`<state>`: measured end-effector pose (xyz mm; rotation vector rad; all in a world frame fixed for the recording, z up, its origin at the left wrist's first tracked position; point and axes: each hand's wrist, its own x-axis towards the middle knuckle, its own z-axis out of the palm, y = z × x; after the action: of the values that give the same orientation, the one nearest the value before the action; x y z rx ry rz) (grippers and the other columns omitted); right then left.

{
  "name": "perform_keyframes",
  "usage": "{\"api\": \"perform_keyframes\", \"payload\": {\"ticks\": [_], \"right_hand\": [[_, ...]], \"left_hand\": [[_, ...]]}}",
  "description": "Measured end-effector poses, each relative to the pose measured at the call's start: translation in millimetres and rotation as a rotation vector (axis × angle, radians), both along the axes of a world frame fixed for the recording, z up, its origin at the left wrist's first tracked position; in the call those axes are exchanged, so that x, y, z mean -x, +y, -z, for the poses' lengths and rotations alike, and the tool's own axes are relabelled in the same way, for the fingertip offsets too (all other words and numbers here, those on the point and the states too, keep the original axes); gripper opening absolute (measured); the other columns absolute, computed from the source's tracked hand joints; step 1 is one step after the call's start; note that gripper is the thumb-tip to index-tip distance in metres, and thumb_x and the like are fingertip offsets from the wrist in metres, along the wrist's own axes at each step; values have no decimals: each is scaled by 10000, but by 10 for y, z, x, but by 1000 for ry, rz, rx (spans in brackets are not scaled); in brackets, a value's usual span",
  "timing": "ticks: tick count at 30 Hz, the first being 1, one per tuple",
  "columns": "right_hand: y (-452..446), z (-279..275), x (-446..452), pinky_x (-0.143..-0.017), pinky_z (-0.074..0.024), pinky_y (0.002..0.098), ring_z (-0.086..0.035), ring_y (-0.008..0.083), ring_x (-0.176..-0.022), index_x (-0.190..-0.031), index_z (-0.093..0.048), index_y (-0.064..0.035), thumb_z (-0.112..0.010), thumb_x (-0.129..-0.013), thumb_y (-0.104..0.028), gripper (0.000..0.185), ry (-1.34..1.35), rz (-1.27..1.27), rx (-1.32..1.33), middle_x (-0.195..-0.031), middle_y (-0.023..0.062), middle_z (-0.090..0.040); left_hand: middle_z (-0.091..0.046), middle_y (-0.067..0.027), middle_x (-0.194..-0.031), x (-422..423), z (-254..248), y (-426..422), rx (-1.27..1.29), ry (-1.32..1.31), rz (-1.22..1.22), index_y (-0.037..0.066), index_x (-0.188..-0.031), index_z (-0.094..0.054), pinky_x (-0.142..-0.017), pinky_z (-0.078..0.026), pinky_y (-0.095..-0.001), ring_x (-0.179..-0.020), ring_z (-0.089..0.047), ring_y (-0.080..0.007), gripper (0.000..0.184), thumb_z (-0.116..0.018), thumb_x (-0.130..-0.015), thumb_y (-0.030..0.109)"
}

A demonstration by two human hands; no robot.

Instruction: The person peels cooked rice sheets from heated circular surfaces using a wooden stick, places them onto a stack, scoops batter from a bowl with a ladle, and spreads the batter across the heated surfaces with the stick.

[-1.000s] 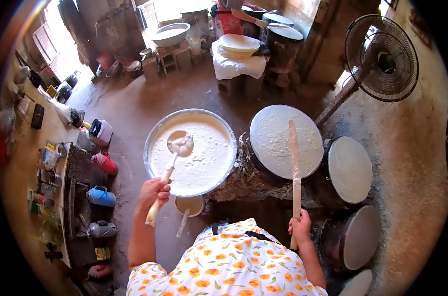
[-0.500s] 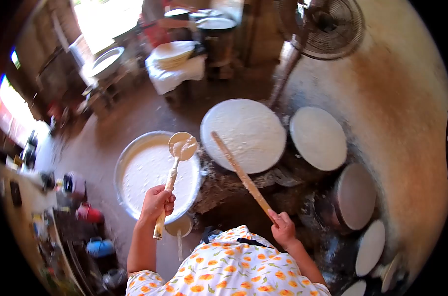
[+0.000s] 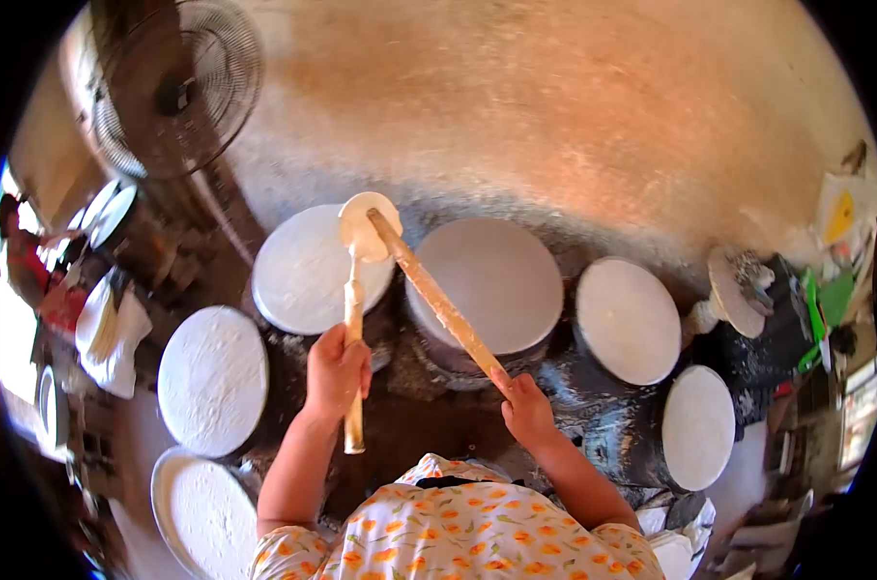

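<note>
My left hand [image 3: 338, 377] is closed round the handle of a ladle [image 3: 354, 304], whose pale bowl points away from me. My right hand [image 3: 527, 410] grips a flat wooden stick [image 3: 443, 307]. The stick's far end overlaps the ladle's bowl; whether they touch I cannot tell. Both tools hang over the gap between a white-covered round griddle [image 3: 303, 275] at left and a greyish round griddle [image 3: 501, 280] at centre. At far left, a griddle [image 3: 212, 382] carries lumpy white batter. Below it a basin [image 3: 160, 495] holds more white batter.
More pale round tops, one griddle [image 3: 629, 321] and another griddle [image 3: 699, 427], curve round on my right. A standing fan [image 3: 175, 92] is at upper left, before a stained wall [image 3: 516, 106]. Another person [image 3: 23, 256] is at the far left edge, near cloth-covered stacked discs [image 3: 95, 319].
My view has swung right, from the batter basin to the row of griddles. The ladle and stick, apart before, now cross at their far ends. Both hands keep their holds.
</note>
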<state>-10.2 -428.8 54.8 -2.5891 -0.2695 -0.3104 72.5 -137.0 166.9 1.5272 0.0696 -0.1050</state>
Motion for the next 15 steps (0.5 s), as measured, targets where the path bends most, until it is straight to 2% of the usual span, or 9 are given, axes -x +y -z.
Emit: {"api": "perform_keyframes", "payload": {"ticks": [3,7,8,13,14,15], "right_hand": [[-630,84,-17,-661,-476,427,-541,334,-764,-1339,-453,-190,-569,-713,12,668,-33,135,-3,-858,147,-487],[-1232,396,170,-662,-470,452,-536,373,-759,-1351,-431,-147,-561,-699,6,682,110,247,-6,-846,187,-481],[-1329,451,246,-669,-469,469,-535,387,-768,-1361,-415,-159,-577,-693,-1,706,190,266,-31,-869,200,-488],[-1453,672,573,-665,-473,476,-549,395,-777,-1363,-409,-152,-571,-706,-5,693,241,398,-26,-898,213,-505],[-1437,664,558,-659,-473,483,-557,401,-772,-1364,-406,-151,-565,-712,-4,687,271,437,-10,-910,218,-513],[-1384,644,580,-659,-473,483,-557,401,-772,-1364,-406,-151,-565,-712,-4,687,276,452,-13,-910,218,-513]], "left_hand": [[-462,-37,-541,-447,243,-910,77,2,100,38,-720,-463,-318,-346,-256,-363,-438,-116,114,-467,-831,15],[-484,-44,-570,-760,665,-1727,90,103,245,21,-737,-492,-329,-362,-256,-368,-448,-118,126,-445,-854,31],[-485,-46,-569,-820,804,-1856,88,107,298,21,-738,-492,-330,-362,-255,-372,-449,-117,125,-445,-854,33],[-499,-42,-561,-1079,1306,-2186,75,153,456,33,-734,-476,-346,-372,-265,-404,-467,-103,110,-467,-841,59],[-548,-90,-596,-1169,1413,-2179,-51,124,458,15,-843,-546,-403,-432,-332,-456,-536,-185,79,-486,-808,52],[-548,-90,-596,-1281,1513,-2135,-54,128,473,15,-843,-546,-403,-432,-332,-456,-536,-185,79,-486,-808,52]]}}
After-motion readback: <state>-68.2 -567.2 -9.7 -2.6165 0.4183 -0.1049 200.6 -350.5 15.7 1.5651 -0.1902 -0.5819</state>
